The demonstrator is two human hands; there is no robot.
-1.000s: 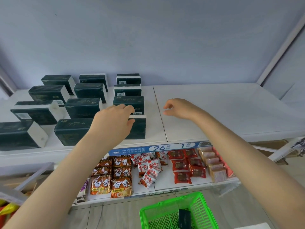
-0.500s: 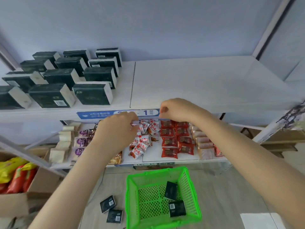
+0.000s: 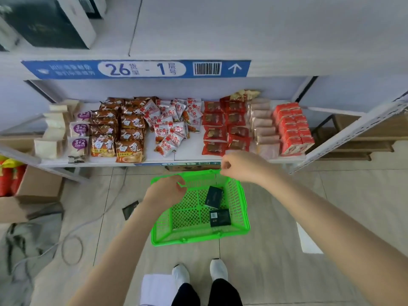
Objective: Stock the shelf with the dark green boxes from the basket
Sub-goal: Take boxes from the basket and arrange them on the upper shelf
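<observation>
A green plastic basket [image 3: 242,208] stands on the floor below me. Inside it lie two dark green boxes, one tilted [image 3: 213,197] and one flat with a barcode label [image 3: 220,217]. My left hand [image 3: 164,193] hovers over the basket's far left corner, fingers loosely curled, holding nothing. Above the far right rim, my right hand [image 3: 240,166] is also loosely curled and empty. At the top left, the upper shelf [image 3: 220,29] carries a stocked dark green box [image 3: 44,23].
The lower shelf [image 3: 189,151] holds snack packets and red cartons. A dark box [image 3: 130,209] lies on the floor left of the basket, near a cable. Cardboard cartons [image 3: 33,188] stand at the left. My white shoes [image 3: 199,273] are just behind the basket.
My view has swung down from the upper shelf to the floor. Both hands came down from the shelf edge to just above the basket, still empty.
</observation>
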